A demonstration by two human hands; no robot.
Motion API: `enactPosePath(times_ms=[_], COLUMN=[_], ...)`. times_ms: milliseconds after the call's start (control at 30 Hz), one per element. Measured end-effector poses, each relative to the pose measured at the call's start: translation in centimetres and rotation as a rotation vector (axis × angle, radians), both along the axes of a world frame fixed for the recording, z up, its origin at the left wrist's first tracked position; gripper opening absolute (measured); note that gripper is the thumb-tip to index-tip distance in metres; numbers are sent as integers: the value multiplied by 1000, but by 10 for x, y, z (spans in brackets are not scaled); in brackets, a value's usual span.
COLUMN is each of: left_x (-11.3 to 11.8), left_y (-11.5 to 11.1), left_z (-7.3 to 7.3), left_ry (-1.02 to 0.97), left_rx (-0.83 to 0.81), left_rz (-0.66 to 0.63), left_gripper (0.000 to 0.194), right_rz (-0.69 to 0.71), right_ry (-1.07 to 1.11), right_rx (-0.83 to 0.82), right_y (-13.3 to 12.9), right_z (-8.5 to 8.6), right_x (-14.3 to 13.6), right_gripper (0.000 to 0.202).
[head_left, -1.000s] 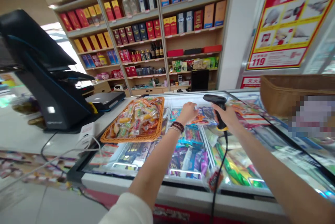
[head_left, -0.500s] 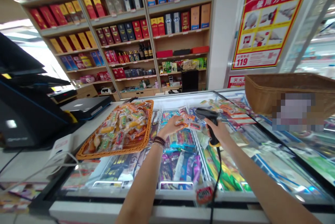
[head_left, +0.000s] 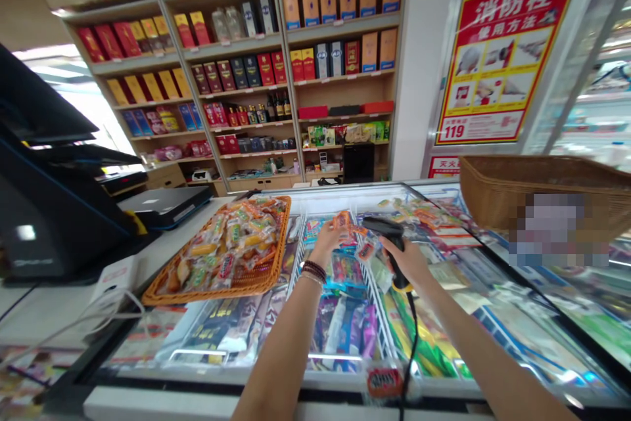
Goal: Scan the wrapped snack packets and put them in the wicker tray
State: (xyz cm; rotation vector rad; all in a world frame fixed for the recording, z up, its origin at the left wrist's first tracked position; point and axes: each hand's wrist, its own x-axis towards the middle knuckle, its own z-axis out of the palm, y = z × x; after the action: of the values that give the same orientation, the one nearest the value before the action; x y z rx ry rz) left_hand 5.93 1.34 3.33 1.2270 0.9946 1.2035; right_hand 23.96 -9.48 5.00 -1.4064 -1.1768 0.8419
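Note:
My left hand (head_left: 329,238), a dark beaded bracelet at its wrist, pinches a small orange wrapped snack (head_left: 342,219) by its edge. Around the grip of a black barcode scanner (head_left: 387,229) my right hand (head_left: 408,258) is closed, and the scanner's head points left towards the snack. A cable runs from the scanner's handle down to the near edge. Just below the scanner's head shows another small clear packet with a red label (head_left: 365,250); whether a hand touches it I cannot tell. A similar red-labelled packet (head_left: 384,383) lies at the freezer's front edge.
Beneath my hands is a glass-topped freezer (head_left: 340,190) with wire baskets of colourful packets. An orange wicker tray (head_left: 197,298) of wrapped snacks rests on its left. A brown basket (head_left: 493,194) stands right. Far left are a black checkout machine (head_left: 49,211) and white cables (head_left: 64,324).
My left hand has lifted the orange snack slightly away from me and turned it more upright. My right hand keeps the scanner beside it. The whole view has tipped up a little.

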Motion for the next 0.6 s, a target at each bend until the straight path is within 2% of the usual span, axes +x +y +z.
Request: enactPosePath(times_ms=[67, 200, 367, 600], left_x=[7, 8, 1, -6], left_y=[5, 12, 12, 11], left_z=[5, 13, 9, 4], left_ry=[-213, -383, -451, -461], left_rx=[-79, -108, -55, -13], left_rz=[-28, -2, 14, 26], left_gripper=[17, 17, 24, 34], right_rz=[45, 81, 59, 85], right_ry=[-66, -206, -339, -386], right_rx=[38, 85, 93, 62], right_y=[-2, -7, -12, -18], right_z=[-1, 0, 4, 11], right_x=[-1, -4, -10, -16], right_gripper=[43, 45, 41, 35])
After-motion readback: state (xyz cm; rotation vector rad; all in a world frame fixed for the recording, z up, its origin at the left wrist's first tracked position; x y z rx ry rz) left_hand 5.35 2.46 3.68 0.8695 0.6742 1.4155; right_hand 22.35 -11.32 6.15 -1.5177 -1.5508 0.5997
